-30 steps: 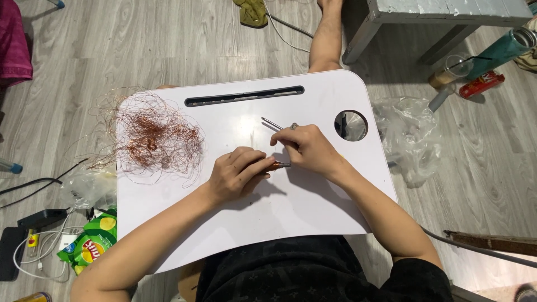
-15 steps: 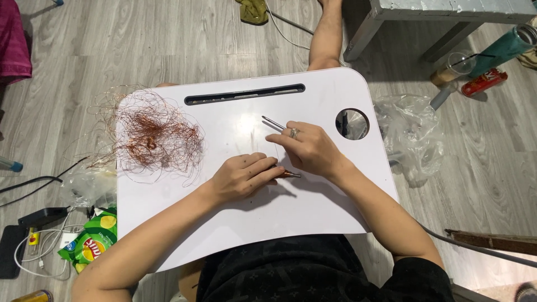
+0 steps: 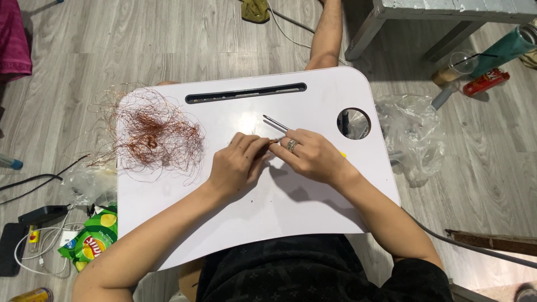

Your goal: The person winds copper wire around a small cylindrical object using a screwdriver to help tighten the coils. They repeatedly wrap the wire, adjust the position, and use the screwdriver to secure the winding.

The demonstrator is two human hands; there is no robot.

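A white lap tray (image 3: 279, 212) lies across my legs. On its left side sits a loose tangle of thin copper wire (image 3: 154, 134). My left hand (image 3: 238, 165) and my right hand (image 3: 310, 154) meet at the tray's middle. The left fingers pinch a short copper-coloured strand (image 3: 273, 141) against the right fingertips. My right hand, with a ring on one finger, grips a slim metal tool (image 3: 275, 123) whose two thin prongs point up and left. A yellow bit (image 3: 342, 154) shows just behind the right hand.
The tray has a long slot (image 3: 246, 93) at its far edge and a round cup hole (image 3: 353, 123) at the right. A crumpled clear plastic bag (image 3: 414, 134) lies on the floor to the right. Cables, a charger and a green snack bag (image 3: 89, 240) lie at the left.
Both hands have shifted slightly toward the tray's middle and closed together. The left fingers now meet the right fingertips on the strand. The wire tangle has not moved.
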